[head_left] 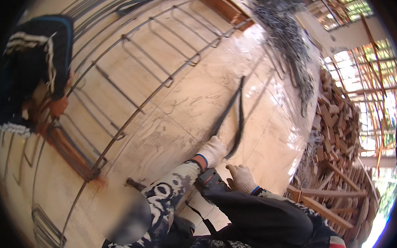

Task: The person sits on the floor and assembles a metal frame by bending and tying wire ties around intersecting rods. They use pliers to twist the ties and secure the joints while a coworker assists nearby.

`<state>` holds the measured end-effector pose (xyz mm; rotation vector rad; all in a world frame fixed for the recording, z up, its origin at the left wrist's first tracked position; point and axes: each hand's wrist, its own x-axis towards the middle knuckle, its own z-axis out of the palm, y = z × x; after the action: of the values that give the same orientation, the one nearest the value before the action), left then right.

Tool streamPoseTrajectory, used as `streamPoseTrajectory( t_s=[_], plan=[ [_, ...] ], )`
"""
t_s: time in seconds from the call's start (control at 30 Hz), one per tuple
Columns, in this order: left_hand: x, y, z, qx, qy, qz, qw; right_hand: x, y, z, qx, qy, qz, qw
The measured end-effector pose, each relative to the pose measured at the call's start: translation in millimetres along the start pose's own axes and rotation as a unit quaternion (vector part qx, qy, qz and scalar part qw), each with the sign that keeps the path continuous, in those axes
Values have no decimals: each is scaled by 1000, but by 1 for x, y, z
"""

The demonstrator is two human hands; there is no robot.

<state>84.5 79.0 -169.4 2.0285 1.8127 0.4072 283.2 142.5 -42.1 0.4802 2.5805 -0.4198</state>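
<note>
bent rods (232, 111) beyond gloved hands (227, 163)

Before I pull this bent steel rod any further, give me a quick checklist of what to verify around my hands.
1. Gloves on both hands: ok. The left hand and the right hand both wear light work gloves.
2. Left hand's hold on the bent rod: ok, the fingers close around its near end.
3. Right hand clear of the rod: ok, it sits beside it, not gripping.
4. Other person out of the rod's way: ok, they crouch far off at the rebar frame.
5. Table around the rod: ok, bare near it; the wire bundle lies beyond.
6. Rod's far end free: cannot tell.
</note>
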Motion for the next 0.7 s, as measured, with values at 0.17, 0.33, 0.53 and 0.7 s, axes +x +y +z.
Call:
streamPoseTrajectory(
  t_s=[0.17,0.33,0.53,0.7],
  plan=[
    [10,10,17,65,-5,-39,997,-1,7,84,98,-120,42,987],
    [-1,21,31,140,0,-64,988,-1,-18,112,118,-174,43,977],
    [4,18,14,95,-25,-52,994,-27,-9,65,91,-161,80,979],
    [31,21,43,71,36,-86,993,-59,-3,7,62,-138,107,983]
  ],
)
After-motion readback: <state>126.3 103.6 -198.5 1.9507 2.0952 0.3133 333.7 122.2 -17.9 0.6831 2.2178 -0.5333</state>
